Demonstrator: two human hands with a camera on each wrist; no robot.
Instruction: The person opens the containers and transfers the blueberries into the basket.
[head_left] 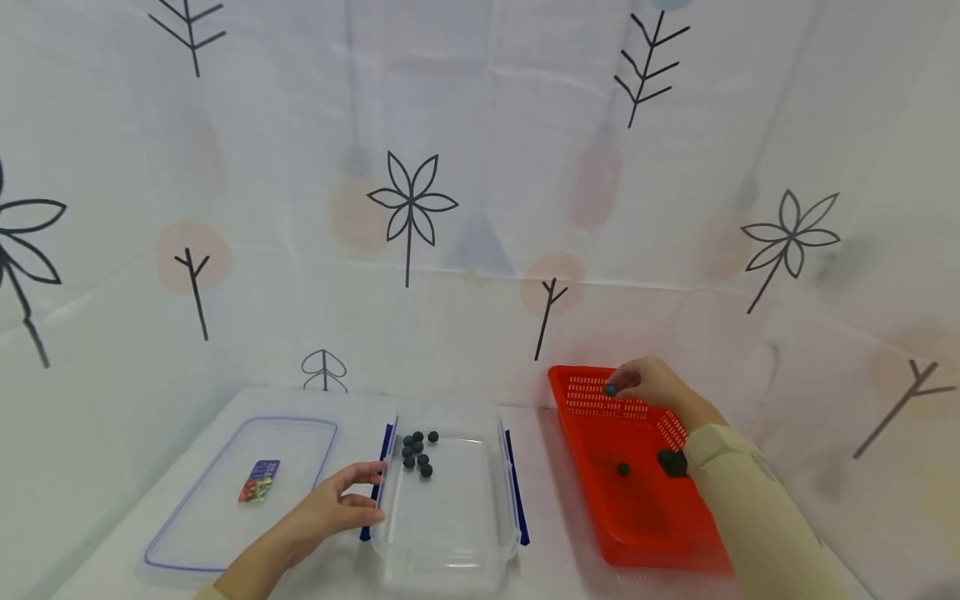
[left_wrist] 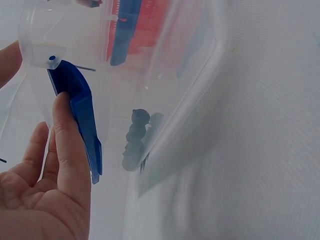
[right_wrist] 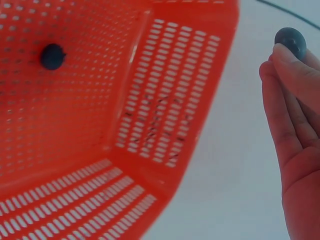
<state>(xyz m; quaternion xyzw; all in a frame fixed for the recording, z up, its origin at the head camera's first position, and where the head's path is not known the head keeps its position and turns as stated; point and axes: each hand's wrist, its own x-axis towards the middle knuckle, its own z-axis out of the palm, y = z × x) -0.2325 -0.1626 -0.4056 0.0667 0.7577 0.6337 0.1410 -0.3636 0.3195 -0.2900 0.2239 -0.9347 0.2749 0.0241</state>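
A dark blue, blueberry-like ball (right_wrist: 290, 42) is pinched between the thumb and fingertips of my right hand (head_left: 654, 387). In the head view that hand is over the back of the red perforated basket (head_left: 600, 508); one similar ball (head_left: 623, 469) lies inside. My left hand (head_left: 333, 510) is at the left wall of a clear plastic box (head_left: 442, 533), its fingers extended and touching the blue side latch (left_wrist: 86, 120). Several dark balls (head_left: 417, 448) are gathered in the box's back left part.
A clear lid with a blue rim (head_left: 176, 521) lies left of the box, with a small printed packet (head_left: 259, 481) on it. A dark green piece (head_left: 672, 463), partly hidden by the right sleeve, is in the basket. A patterned curtain (head_left: 480, 208) hangs behind the table.
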